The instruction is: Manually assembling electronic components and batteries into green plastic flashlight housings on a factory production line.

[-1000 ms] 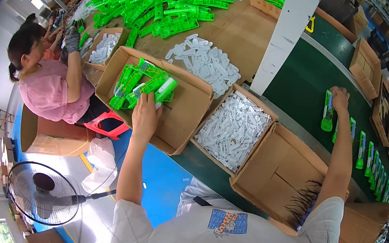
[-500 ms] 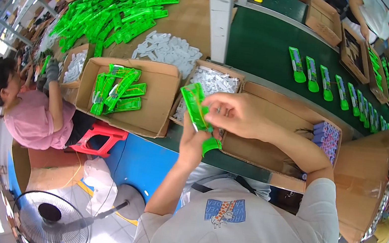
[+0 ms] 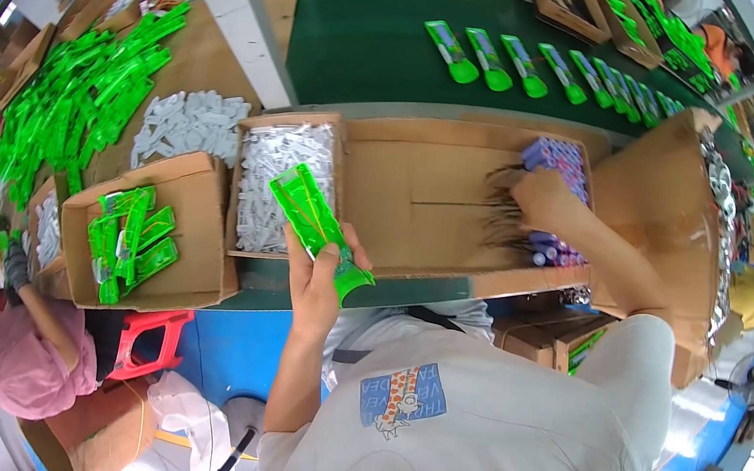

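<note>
My left hand [image 3: 321,271] is closed around the lower part of a green plastic casing [image 3: 306,210] with thin wires along its inside. The casing tilts up and left over a box of small white plastic parts [image 3: 283,178]. My right hand [image 3: 543,200] reaches into the right end of a long cardboard box [image 3: 398,224]. It touches a stack of purple cylindrical cells [image 3: 559,156] with dark wire leads [image 3: 504,216]. Its fingers are bent downward and partly hidden, so whether they grip a cell cannot be made out.
At left, a cardboard box [image 3: 208,254] holds several green casings [image 3: 138,239]. Behind it lie loose white parts [image 3: 189,125] and a green heap [image 3: 87,90]. A white post [image 3: 231,4] rises there. Green pieces [image 3: 519,67] line the green belt [image 3: 358,38]. A person in pink [image 3: 37,360] sits left.
My right hand has left the casing and moved right to the purple cells. My left hand still holds the casing. The whole view has swung to the right.
</note>
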`<control>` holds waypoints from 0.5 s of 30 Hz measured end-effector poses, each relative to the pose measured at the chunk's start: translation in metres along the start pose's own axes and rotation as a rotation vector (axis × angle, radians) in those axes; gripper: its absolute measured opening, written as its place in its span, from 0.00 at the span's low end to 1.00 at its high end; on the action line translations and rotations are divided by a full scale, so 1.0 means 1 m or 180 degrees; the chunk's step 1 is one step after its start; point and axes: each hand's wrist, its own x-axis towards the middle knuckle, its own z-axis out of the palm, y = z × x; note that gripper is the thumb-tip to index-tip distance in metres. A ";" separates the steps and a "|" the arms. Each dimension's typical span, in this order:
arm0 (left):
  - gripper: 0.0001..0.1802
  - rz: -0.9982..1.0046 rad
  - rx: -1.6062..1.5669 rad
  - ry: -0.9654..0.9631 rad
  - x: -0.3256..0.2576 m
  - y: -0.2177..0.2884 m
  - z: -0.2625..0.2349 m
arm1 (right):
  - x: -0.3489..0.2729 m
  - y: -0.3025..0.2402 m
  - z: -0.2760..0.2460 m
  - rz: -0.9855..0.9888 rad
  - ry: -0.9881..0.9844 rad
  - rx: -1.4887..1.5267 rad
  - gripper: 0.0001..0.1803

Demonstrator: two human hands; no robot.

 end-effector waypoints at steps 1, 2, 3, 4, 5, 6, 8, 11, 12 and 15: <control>0.18 -0.0018 -0.0021 -0.0049 -0.001 -0.002 0.004 | -0.019 0.001 -0.002 0.0062 -0.0410 -0.0303 0.09; 0.21 -0.0114 0.0084 -0.0122 -0.003 -0.004 0.010 | -0.028 0.000 0.007 0.0102 -0.0420 -0.0304 0.09; 0.24 -0.0198 0.0196 -0.0185 -0.005 -0.006 0.016 | -0.032 -0.001 0.021 0.0110 -0.0115 -0.0381 0.07; 0.24 -0.0270 0.0165 -0.0162 -0.008 -0.008 0.023 | -0.036 -0.006 0.025 0.0110 0.0194 -0.0458 0.06; 0.24 -0.0259 0.0168 -0.0173 -0.010 -0.009 0.026 | -0.038 -0.011 0.027 0.0359 0.0056 -0.0609 0.04; 0.24 -0.0269 0.0141 -0.0246 -0.013 -0.009 0.029 | -0.038 -0.011 0.026 0.0361 0.0073 -0.0614 0.04; 0.23 -0.0296 0.0117 -0.0230 -0.021 -0.008 0.033 | -0.032 -0.011 0.022 0.0622 0.0319 -0.0980 0.05; 0.22 -0.0102 0.0165 -0.0448 -0.025 -0.015 0.026 | -0.029 -0.005 0.014 0.0511 -0.0180 -0.0631 0.06; 0.22 -0.0146 0.0227 -0.0330 -0.028 -0.014 0.029 | -0.029 0.002 0.006 0.0226 -0.0037 -0.0627 0.06; 0.23 -0.0165 0.0037 -0.0590 -0.026 -0.022 0.031 | -0.013 0.007 -0.054 -0.0057 -0.0280 0.1167 0.08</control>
